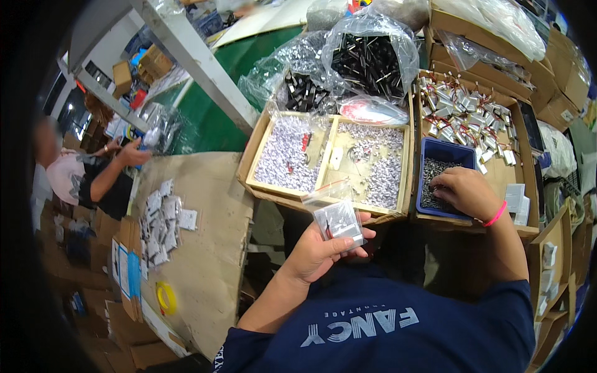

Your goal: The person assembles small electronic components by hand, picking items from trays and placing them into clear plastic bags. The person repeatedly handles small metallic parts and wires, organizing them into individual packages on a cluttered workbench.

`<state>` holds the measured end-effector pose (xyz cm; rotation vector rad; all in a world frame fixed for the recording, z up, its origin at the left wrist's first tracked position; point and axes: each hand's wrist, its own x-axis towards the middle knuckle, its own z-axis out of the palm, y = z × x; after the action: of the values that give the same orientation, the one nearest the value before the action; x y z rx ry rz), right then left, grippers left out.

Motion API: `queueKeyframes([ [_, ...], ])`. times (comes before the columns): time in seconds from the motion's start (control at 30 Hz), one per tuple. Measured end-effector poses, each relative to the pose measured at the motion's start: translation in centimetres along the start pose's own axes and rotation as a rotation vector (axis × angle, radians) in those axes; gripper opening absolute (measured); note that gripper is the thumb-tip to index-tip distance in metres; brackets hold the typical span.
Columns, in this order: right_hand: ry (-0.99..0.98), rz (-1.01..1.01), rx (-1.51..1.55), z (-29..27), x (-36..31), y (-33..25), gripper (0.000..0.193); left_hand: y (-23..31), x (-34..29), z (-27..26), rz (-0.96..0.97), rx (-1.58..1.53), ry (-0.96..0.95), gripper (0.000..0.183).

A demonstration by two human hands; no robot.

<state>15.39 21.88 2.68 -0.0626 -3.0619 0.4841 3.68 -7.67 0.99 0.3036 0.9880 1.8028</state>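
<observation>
Bag (339,222), clear zip type, flat silver-white piece and red wire inside, was in the left hand (316,248) by the near edge of the divided wooden tray (326,158). Left thumb lay on top, other fingers underneath, pinching it. Right hand (465,191), pink band (495,214) on wrist, was in the blue bin (448,150) of small dark metal pieces (434,168); fingers curled down, couldn't tell whether they gripped any. Bin sat near left in a cardboard box (497,174), silver packs (463,115) with red wires loose on the far side. Tray held small white pieces (287,152). Far side: black parts (370,65) in clear plastic. Left: bagged packs (163,227) piled on cardboard, yellow tape roll (172,300) nearer.
</observation>
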Motion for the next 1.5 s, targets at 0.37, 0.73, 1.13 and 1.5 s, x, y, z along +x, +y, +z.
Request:
queueKeyframes([
  [0.37, 0.282, -0.174, 0.169, -0.3, 0.5, -6.2, 0.01, -1.7, -1.8, -1.6, 0.023, -0.006, 0.0, 0.046],
  [0.73, 0.154, -0.454, 0.172, -0.1, 15.6, -8.6, 0.015, -0.9, -2.9, -3.7, 0.067, -0.024, 0.001, 0.042],
  [1.13, 0.247, -0.266, -0.219, 8.5, 34.8, -8.5, 0.014, -0.3, -3.6, -7.5, 0.083, -0.088, 0.1, 0.044],
  [1.5, 0.423, -0.413, -0.325, 5.1, 31.4, -10.3, 0.008, 1.2, -2.6, -7.5, 0.061, -0.07, 0.105, 0.04],
])
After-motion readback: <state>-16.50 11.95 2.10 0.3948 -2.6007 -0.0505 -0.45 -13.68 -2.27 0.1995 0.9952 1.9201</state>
